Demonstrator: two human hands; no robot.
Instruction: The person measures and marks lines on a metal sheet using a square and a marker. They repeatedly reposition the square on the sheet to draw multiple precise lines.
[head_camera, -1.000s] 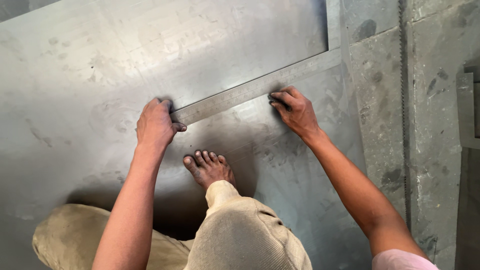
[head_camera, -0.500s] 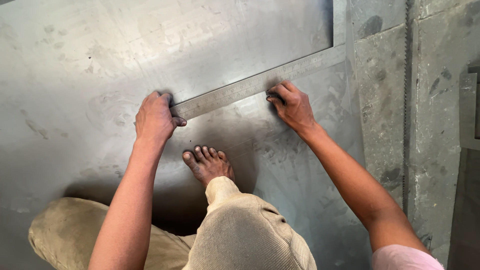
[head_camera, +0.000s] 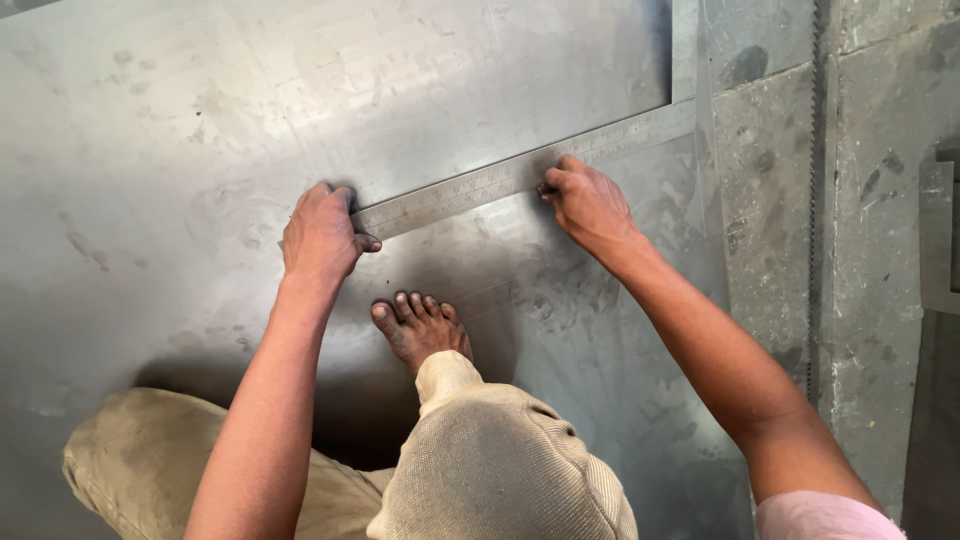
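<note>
A flat steel square (head_camera: 520, 175) lies on the smudged metal sheet (head_camera: 200, 120). The left hand (head_camera: 320, 235) presses the square's near end, fingers curled; the right hand (head_camera: 590, 205) pinches something small against its edge.

A steel square (head_camera: 520, 178) lies on the metal sheet (head_camera: 200, 120), bare foot (head_camera: 420, 330) just below it.

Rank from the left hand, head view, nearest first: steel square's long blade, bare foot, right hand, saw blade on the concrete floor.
1. Steel square's long blade: under the left hand, touching it.
2. Bare foot: just below and to the right, on the metal sheet.
3. Right hand: farther along the blade.
4. Saw blade: far right, on the floor.
</note>
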